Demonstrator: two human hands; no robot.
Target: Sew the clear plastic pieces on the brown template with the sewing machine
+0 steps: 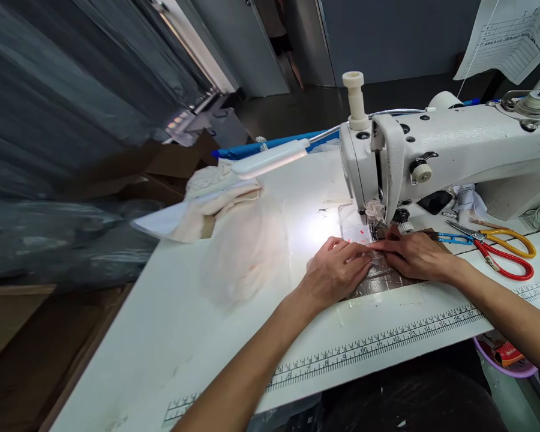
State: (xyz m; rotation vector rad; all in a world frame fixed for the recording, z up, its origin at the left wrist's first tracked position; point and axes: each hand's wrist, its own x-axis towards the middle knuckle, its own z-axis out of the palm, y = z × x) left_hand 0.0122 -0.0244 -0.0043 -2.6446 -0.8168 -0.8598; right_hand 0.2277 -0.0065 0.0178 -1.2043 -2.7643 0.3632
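Observation:
A white sewing machine (459, 141) stands at the right of the table, with its presser foot (377, 231) just beyond my fingertips. My left hand (339, 267) lies low in front of the foot, its fingers closed and bent over a small piece of thin, sheer fabric (375, 261). Close beside it, my right hand (411, 255) is closed in a pinch at the same fabric, its fingertips meeting those of the left. Most of the fabric is hidden under the hands. A pale ruffled scrap (374, 209) hangs by the needle bar.
Red-handled scissors (506, 261), yellow-handled scissors (515, 241) and blue thread snips (453, 238) lie right of my right hand. Sheer pale fabric (247, 258) spreads over the table's left. A lamp (272, 158) reaches across behind. A printed ruler (369, 348) runs along the front edge.

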